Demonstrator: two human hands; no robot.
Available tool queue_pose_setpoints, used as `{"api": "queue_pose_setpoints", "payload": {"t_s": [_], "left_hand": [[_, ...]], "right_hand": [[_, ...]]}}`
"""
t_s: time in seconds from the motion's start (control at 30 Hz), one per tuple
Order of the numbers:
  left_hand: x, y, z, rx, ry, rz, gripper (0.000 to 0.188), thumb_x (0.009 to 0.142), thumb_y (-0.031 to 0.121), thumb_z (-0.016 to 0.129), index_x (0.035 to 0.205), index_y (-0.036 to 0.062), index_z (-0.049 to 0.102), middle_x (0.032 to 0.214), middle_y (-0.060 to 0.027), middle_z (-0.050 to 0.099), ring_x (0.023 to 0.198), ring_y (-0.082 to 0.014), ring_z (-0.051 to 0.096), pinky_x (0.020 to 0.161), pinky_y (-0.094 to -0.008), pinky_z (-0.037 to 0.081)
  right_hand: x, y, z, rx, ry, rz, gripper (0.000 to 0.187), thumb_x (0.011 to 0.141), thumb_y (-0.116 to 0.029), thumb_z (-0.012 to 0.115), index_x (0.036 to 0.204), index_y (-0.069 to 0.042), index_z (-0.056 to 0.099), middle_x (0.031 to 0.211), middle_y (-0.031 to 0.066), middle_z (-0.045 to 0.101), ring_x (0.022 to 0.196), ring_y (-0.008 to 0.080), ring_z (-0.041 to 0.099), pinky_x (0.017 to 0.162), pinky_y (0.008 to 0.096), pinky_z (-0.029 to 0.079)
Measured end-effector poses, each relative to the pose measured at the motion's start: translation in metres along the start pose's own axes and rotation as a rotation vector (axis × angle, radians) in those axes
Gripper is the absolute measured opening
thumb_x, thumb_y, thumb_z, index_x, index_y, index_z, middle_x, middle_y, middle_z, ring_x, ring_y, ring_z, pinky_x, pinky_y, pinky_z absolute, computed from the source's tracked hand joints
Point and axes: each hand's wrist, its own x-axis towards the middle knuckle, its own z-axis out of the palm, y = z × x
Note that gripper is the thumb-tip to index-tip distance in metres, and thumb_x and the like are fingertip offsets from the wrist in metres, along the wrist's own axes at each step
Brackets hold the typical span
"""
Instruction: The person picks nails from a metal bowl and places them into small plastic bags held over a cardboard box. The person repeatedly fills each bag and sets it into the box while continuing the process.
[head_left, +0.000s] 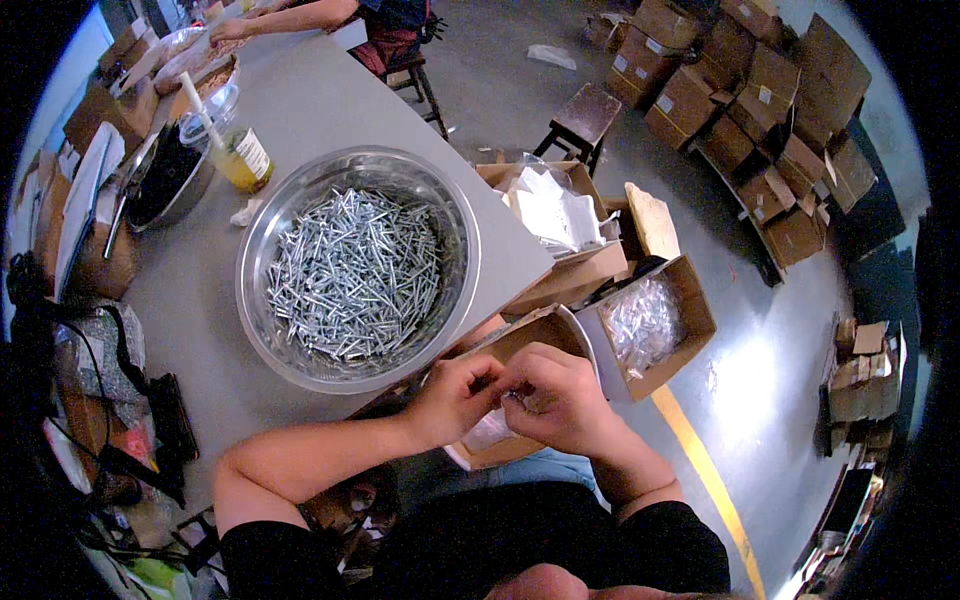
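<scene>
My left hand and my right hand meet in front of me with fingers pinched together. Whatever is between the fingertips is too small or hidden to make out. Below them an open cardboard box sits by my lap, partly covered by my hands, with some clear plastic inside. Just beyond my left hand, a large round steel bowl stands on the grey table, holding a heap of silvery screws.
Right of my hands, a box holds small clear plastic bags; another box holds white papers. A drink cup and a dark pan stand on the table. Beyond are a stool, stacked cartons and another person's arm.
</scene>
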Motion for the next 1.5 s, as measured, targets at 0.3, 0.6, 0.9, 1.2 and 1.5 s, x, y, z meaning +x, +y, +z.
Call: {"api": "queue_pose_setpoints", "payload": {"t_s": [0.3,0.6,0.9,1.2,1.5], "left_hand": [[-0.001,0.002,-0.002,0.072,0.013,0.157,0.011,0.085,0.002,0.061,0.095,-0.0022,0.063,0.084,-0.0100,0.066,0.078,-0.0142,0.061,0.068,-0.0302,0.049],[-0.004,0.011,-0.005,0.042,0.012,0.119,0.007,0.086,0.006,0.065,0.085,-0.0006,0.064,0.075,-0.0066,0.065,0.068,-0.0089,0.057,0.060,-0.0269,0.047],[0.003,0.009,-0.005,0.018,0.057,0.108,0.010,0.085,0.009,0.067,0.085,-0.0008,0.068,0.075,-0.0065,0.066,0.069,-0.0095,0.060,0.061,-0.0262,0.048],[0.001,0.002,-0.004,-0.001,-0.027,0.047,0.012,0.086,0.009,0.066,0.091,-0.0006,0.069,0.078,-0.0067,0.068,0.069,-0.0098,0.062,0.063,-0.0258,0.050],[0.001,0.006,-0.004,-0.077,0.024,-0.001,0.012,0.086,0.011,0.069,0.082,0.0005,0.066,0.069,-0.0015,0.063,0.063,-0.0044,0.054,0.056,-0.0234,0.045]], "right_hand": [[-0.023,0.022,0.020,0.028,0.111,-0.048,0.048,0.072,0.006,0.071,0.110,-0.004,0.044,0.086,0.0077,0.058,0.074,0.0166,0.059,0.067,0.0300,0.050],[-0.033,0.028,0.018,0.129,0.062,-0.150,0.059,0.072,0.010,0.069,0.116,-0.006,0.033,0.091,0.0115,0.053,0.081,0.0197,0.056,0.076,0.0333,0.048],[-0.040,0.030,0.019,0.401,0.169,-0.061,0.047,0.072,0.008,0.069,0.109,-0.005,0.044,0.090,0.0117,0.056,0.080,0.0211,0.058,0.074,0.0332,0.048],[-0.028,0.028,0.007,0.172,0.139,-0.333,0.017,0.070,0.003,0.074,0.080,-0.005,0.063,0.082,0.0114,0.064,0.070,0.0208,0.064,0.062,0.0291,0.053],[-0.035,0.029,0.014,0.188,0.191,-0.289,0.041,0.073,0.009,0.071,0.103,-0.004,0.048,0.088,0.0157,0.060,0.076,0.0226,0.062,0.065,0.0318,0.052]]}}
